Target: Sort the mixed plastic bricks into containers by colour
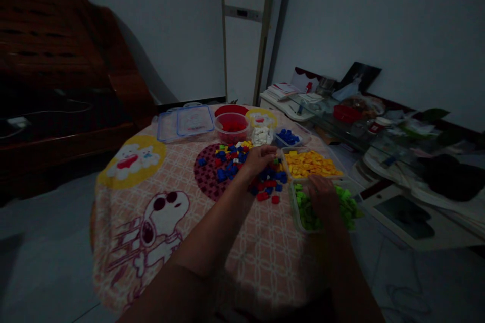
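A mixed pile of red, blue, yellow and white toy building bricks (227, 169) lies on the tablecloth. My left hand (260, 159) is over the pile's right part, its fingers stretched to the right and apart; no brick shows in it. A clear container of green bricks (344, 207) stands at the near right. Above it is my right hand (324, 193), near the rim shared with the container of yellow bricks (310, 164). Its fingertips are dark and blurred, so any brick there cannot be made out.
Behind the pile stand a tub of red bricks (232, 128), a heap of white bricks (262, 136) and a container of blue bricks (288, 137). Clear lids with blue edges (185, 123) lie at the back left. A cluttered glass-topped cabinet (326, 108) borders the table's right side.
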The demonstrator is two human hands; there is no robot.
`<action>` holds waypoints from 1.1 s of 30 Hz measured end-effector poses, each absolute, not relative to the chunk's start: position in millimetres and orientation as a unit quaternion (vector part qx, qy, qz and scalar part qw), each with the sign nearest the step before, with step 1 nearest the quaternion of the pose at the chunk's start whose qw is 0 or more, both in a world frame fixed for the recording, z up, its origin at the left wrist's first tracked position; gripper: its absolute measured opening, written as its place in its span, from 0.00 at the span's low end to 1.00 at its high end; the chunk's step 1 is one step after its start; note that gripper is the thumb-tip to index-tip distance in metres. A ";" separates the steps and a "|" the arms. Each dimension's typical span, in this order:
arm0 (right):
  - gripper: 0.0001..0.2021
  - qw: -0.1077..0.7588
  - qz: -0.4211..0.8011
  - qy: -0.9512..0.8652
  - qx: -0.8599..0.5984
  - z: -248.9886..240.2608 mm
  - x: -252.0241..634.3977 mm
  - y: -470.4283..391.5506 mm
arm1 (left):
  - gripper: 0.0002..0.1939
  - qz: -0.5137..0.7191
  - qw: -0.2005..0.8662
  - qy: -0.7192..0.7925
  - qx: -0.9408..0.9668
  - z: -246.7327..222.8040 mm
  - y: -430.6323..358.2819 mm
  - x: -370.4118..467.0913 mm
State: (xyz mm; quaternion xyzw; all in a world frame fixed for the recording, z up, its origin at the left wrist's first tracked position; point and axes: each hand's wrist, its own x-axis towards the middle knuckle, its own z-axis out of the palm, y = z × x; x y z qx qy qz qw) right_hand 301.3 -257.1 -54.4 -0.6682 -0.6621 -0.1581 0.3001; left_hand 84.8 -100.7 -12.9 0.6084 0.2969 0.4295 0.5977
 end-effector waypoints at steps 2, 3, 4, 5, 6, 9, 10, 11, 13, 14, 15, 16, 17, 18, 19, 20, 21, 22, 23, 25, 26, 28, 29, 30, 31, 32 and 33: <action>0.17 0.300 -0.165 -0.660 -0.668 -55.5 301.6 -256.6 | 0.15 0.418 0.522 0.338 0.662 -4.4 -88.2 59.5; 0.17 0.301 -0.166 -0.660 -0.668 -56.1 301.8 -256.3 | 0.15 0.418 0.474 0.364 0.684 -0.3 -83.4 47.4; 0.17 0.301 -0.165 -0.662 -0.667 -56.6 302.1 -256.1 | 0.14 0.409 0.431 0.392 0.702 3.4 -79.8 36.3; 0.17 0.300 -0.164 -0.663 -0.666 -57.0 302.3 -256.0 | 0.12 0.393 0.392 0.418 0.719 6.5 -77.2 26.4; 0.17 0.300 -0.162 -0.663 -0.666 -57.2 302.4 -256.1 | 0.12 0.374 0.355 0.436 0.738 9.0 -75.7 18.0; 0.17 0.301 -0.156 -0.663 -0.667 -57.1 302.2 -256.5 | 0.10 0.291 0.268 0.480 0.783 13.3 -75.2 2.8; 0.17 0.303 -0.155 -0.663 -0.667 -56.9 302.0 -256.7 | 0.10 0.259 0.253 0.487 0.795 13.8 -75.7 0.8; 0.17 0.304 -0.155 -0.663 -0.666 -56.6 301.8 -256.7 | 0.10 0.227 0.242 0.491 0.806 14.1 -76.4 0.1; 0.17 0.307 -0.155 -0.662 -0.666 -56.2 301.5 -256.7 | 0.10 0.169 0.227 0.495 0.821 14.1 -77.9 1.1; 0.17 0.307 -0.153 -0.662 -0.666 -56.1 301.4 -256.7 | 0.10 0.147 0.219 0.499 0.826 13.9 -78.5 2.4; 0.18 0.306 -0.150 -0.662 -0.667 -56.0 301.4 -256.8 | 0.10 0.131 0.210 0.502 0.828 13.5 -79.0 3.7; 0.18 0.306 -0.148 -0.661 -0.669 -55.9 301.4 -256.8 | 0.10 0.119 0.204 0.506 0.830 13.1 -79.5 4.9; 0.18 0.305 -0.147 -0.661 -0.670 -55.8 301.5 -256.9 | 0.09 0.111 0.201 0.507 0.831 12.5 -79.9 5.9; 0.18 0.304 -0.147 -0.660 -0.671 -55.7 301.6 -257.1 | 0.08 0.107 0.203 0.505 0.832 11.9 -80.3 6.8; 0.18 0.303 -0.148 -0.659 -0.672 -55.5 301.6 -257.3 | 0.06 0.105 0.207 0.501 0.834 11.3 -80.7 7.4; 0.18 0.302 -0.150 -0.659 -0.672 -55.4 301.6 -257.4 | 0.05 0.103 0.211 0.499 0.834 10.5 -81.1 8.0; 0.18 0.300 -0.151 -0.660 -0.672 -55.1 301.5 -257.5 | 0.05 0.099 0.215 0.496 0.835 9.7 -81.5 8.6; 0.18 0.298 -0.151 -0.661 -0.672 -54.9 301.3 -257.6 | 0.05 0.094 0.219 0.497 0.835 8.9 -81.9 9.3; 0.17 0.296 -0.152 -0.661 -0.672 -54.7 301.1 -257.6 | 0.05 0.089 0.220 0.498 0.834 8.1 -82.4 10.1; 0.17 0.293 -0.157 -0.662 -0.672 -54.3 300.8 -257.4 | 0.06 0.077 0.217 0.503 0.833 6.7 -83.6 12.1; 0.17 0.293 -0.159 -0.662 -0.671 -54.1 300.6 -257.3 | 0.07 0.073 0.212 0.505 0.834 6.3 -84.3 13.1; 0.17 0.295 -0.162 -0.663 -0.669 -53.9 300.6 -257.1 | 0.06 0.068 0.199 0.510 0.834 6.2 -85.8 14.8; 0.17 0.296 -0.163 -0.663 -0.667 -53.8 300.7 -257.1 | 0.06 0.065 0.193 0.515 0.833 6.4 -86.5 15.3; 0.17 0.298 -0.162 -0.664 -0.667 -53.8 300.9 -257.1 | 0.05 0.063 0.190 0.517 0.832 6.8 -87.1 15.7; 0.17 0.299 -0.160 -0.664 -0.666 -53.8 301.1 -257.2 | 0.05 0.061 0.189 0.519 0.832 7.3 -87.5 15.8; 0.17 0.300 -0.158 -0.664 -0.666 -53.9 301.3 -257.4 | 0.04 0.060 0.188 0.519 0.832 7.7 -87.7 15.7; 0.17 0.300 -0.156 -0.665 -0.666 -54.0 301.5 -257.6 | 0.04 0.058 0.187 0.518 0.832 8.0 -87.6 15.5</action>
